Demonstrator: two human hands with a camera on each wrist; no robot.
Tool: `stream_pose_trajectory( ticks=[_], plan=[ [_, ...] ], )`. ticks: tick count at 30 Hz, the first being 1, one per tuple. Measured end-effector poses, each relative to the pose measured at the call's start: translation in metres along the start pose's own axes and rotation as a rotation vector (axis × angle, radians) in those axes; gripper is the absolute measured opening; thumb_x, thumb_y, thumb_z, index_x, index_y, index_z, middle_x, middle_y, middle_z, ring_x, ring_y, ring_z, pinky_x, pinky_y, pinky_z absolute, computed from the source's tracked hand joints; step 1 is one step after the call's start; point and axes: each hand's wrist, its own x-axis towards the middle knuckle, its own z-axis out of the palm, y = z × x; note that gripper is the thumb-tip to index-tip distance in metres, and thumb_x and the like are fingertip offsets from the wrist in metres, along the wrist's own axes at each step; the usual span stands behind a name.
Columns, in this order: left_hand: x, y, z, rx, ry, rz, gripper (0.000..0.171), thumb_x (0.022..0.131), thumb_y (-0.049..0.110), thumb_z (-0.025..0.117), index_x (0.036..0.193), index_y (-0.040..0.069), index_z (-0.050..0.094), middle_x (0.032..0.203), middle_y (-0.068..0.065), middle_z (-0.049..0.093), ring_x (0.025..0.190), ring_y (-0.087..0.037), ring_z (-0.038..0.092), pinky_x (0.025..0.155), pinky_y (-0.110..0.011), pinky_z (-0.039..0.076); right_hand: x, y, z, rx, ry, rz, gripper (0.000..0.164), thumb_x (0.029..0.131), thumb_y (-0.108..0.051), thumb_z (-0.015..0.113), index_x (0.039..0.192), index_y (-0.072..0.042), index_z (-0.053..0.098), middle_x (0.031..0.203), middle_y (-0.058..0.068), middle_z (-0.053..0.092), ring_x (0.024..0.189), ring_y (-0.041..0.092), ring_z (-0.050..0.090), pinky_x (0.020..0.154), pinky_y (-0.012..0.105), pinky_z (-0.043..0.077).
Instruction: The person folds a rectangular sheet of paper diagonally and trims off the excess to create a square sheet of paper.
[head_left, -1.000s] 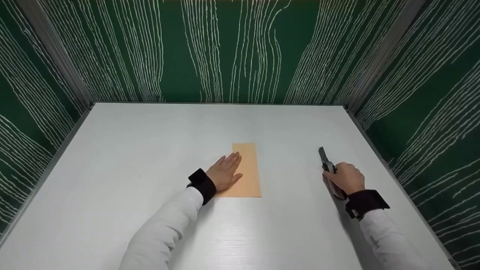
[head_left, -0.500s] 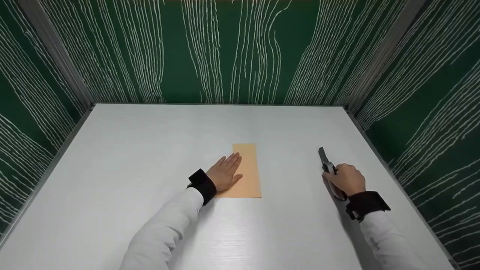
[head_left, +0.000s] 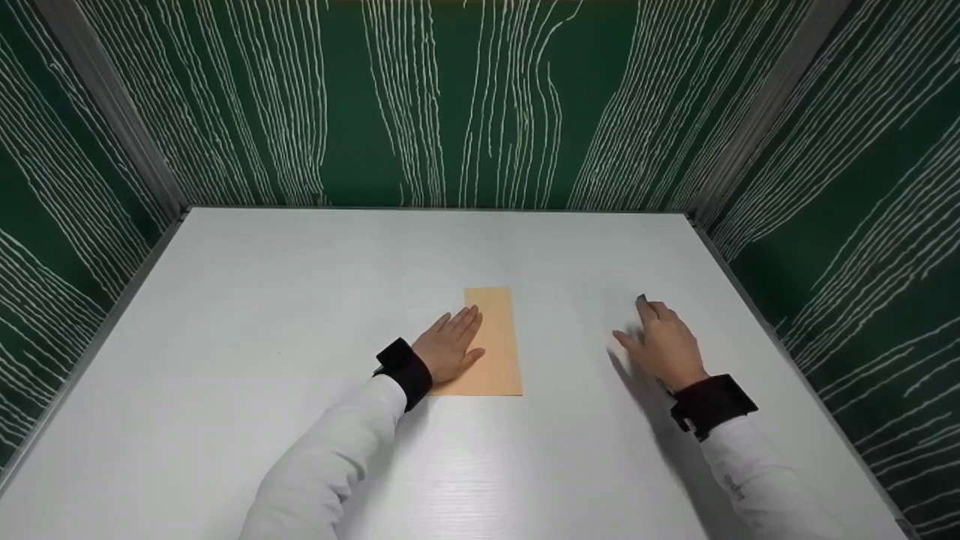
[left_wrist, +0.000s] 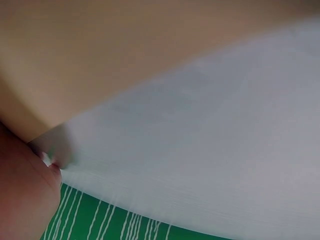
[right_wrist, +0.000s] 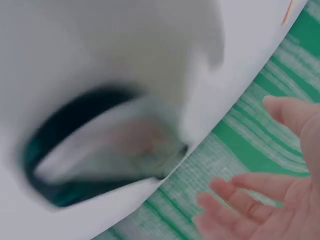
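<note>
My left hand (head_left: 444, 349) lies flat on the left part of a tan, paper-like rectangle (head_left: 498, 349), fingers straight and thumb spread. In the left wrist view a blurred tan surface (left_wrist: 110, 55) fills the top, and a bit of the hand (left_wrist: 25, 195) shows at the left edge. At the right, my right hand (head_left: 667, 346) is above a slim tool, fingers extended and thumb apart. Only the tool's dark tip (head_left: 641, 298) clearly shows past the fingers. The right wrist view shows its blurred dark looped end (right_wrist: 85, 107) beside the spread hand (right_wrist: 270, 212).
Both lie on a white tabletop (head_left: 300, 270) with a grey rim. Green walls (head_left: 510, 112) with wavy white lines enclose the back and sides, and grey posts (head_left: 772, 105) stand at the back corners. Dark bands (head_left: 715, 405) circle both wrists.
My right hand has let go of the grey-and-black tool, its fingers straightening and its thumb lifting away. It has shifted slightly left and forward over the tool. The left hand and tan rectangle stay put.
</note>
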Motion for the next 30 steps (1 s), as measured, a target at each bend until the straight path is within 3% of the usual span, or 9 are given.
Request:
stream_pose_trajectory(
  ticks=[5,8,11,16,21,30],
  plan=[
    [0.001,-0.004,0.006,-0.019,0.020,0.002,0.067,0.111,0.042,0.034,0.164,0.004,0.018,0.174,-0.012,0.017,0.163,-0.026,0.017,0.133,-0.043,0.015,0.011,-0.042,0.016,0.052,-0.096,-0.200,0.080,0.096,-0.035,0.072,0.151,0.013,0.039,0.150,0.034,0.048,0.141,0.049,0.047,0.120,0.059,0.038],
    [0.001,-0.004,0.007,-0.033,0.027,0.002,0.068,0.111,0.042,0.034,0.164,0.004,0.018,0.174,-0.012,0.017,0.163,-0.026,0.017,0.133,-0.043,0.015,0.015,-0.071,0.026,0.098,-0.192,-0.283,0.084,0.097,-0.040,0.069,0.154,0.011,0.033,0.159,0.032,0.039,0.151,0.046,0.036,0.127,0.057,0.026],
    [0.002,-0.004,0.008,-0.023,0.027,0.000,0.068,0.111,0.043,0.035,0.164,0.004,0.018,0.174,-0.012,0.016,0.163,-0.025,0.017,0.133,-0.043,0.015,0.019,-0.097,0.036,0.124,-0.297,-0.336,0.087,0.099,-0.045,0.065,0.157,0.009,0.030,0.163,0.031,0.032,0.155,0.044,0.030,0.129,0.056,0.023],
    [0.003,-0.004,0.009,-0.018,0.033,0.005,0.068,0.110,0.042,0.036,0.164,0.003,0.021,0.173,-0.013,0.018,0.162,-0.026,0.018,0.133,-0.043,0.017,0.024,-0.128,0.046,0.125,-0.468,-0.391,0.093,0.100,-0.051,0.061,0.159,0.008,0.023,0.168,0.029,0.021,0.158,0.042,0.022,0.130,0.054,0.019],
    [0.006,-0.006,0.011,0.000,0.017,0.006,0.069,0.110,0.044,0.033,0.164,0.004,0.018,0.174,-0.011,0.016,0.163,-0.025,0.016,0.133,-0.043,0.015,0.032,-0.145,0.051,0.110,-0.593,-0.416,0.097,0.101,-0.055,0.057,0.160,0.009,0.015,0.170,0.028,0.011,0.161,0.041,0.013,0.131,0.051,0.018],
    [0.006,-0.007,0.011,-0.002,0.012,0.013,0.069,0.111,0.045,0.032,0.164,0.004,0.018,0.174,-0.012,0.015,0.163,-0.025,0.015,0.133,-0.043,0.015,0.039,-0.154,0.056,0.111,-0.676,-0.411,0.096,0.103,-0.057,0.051,0.161,0.007,0.009,0.171,0.028,0.002,0.162,0.040,0.007,0.132,0.049,0.018]
  ],
)
